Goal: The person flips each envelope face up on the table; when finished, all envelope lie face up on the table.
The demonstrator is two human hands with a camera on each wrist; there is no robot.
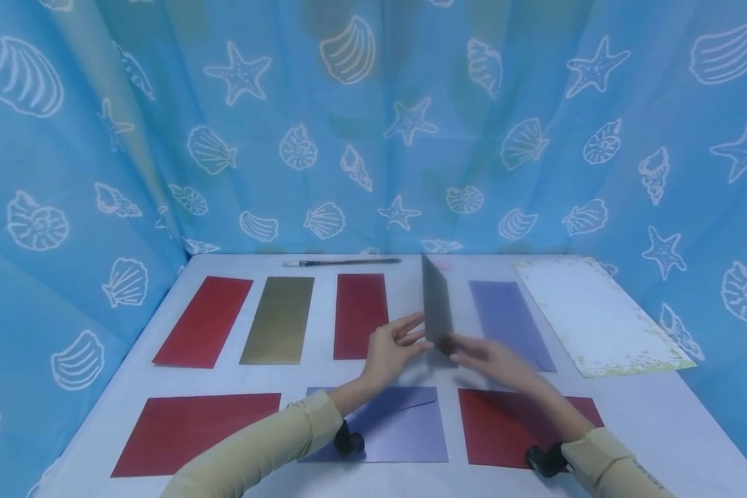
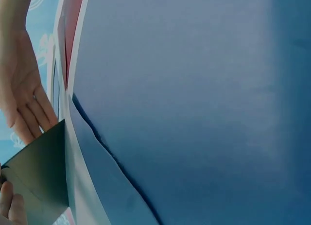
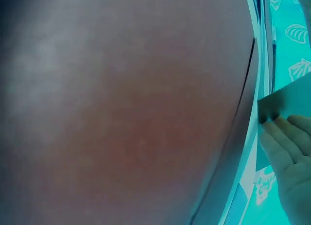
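Left hand (image 1: pixel 386 354): fingers nearly straight, tips against the left side of a dark gold envelope (image 1: pixel 436 304). Right hand (image 1: pixel 494 361): fingers extended, tips on the opposite face, where a dark reflection of them shows. The envelope stands upright between both hands, above the middle of the table; whether its lower edge touches the surface cannot be told. Material: thin, stiff, smooth paper with a metallic sheen.

Around it, flat rectangular paper envelopes. Back row, left of the hands: a red envelope (image 1: pixel 203 321), a gold envelope (image 1: pixel 277 321) and a darker red envelope (image 1: pixel 357 311). Right of the hands: a purple envelope (image 1: pixel 512 325). Front row: a wide red envelope (image 1: pixel 180 429), a wide purple envelope (image 1: pixel 407 432) with a curved flap, and a crimson envelope (image 1: pixel 494 432), the latter two partly under the forearms. Contents of the envelopes cannot be seen.

White paper (image 1: pixel 604 315) with a floral border reaches the table's right edge. A slim dark pen (image 1: pixel 355 262) lies along the back edge. Narrow strips of white tabletop (image 1: pixel 666 443) separate the pieces. Blue curtain (image 1: pixel 361 159), printed with shells, encloses three sides.
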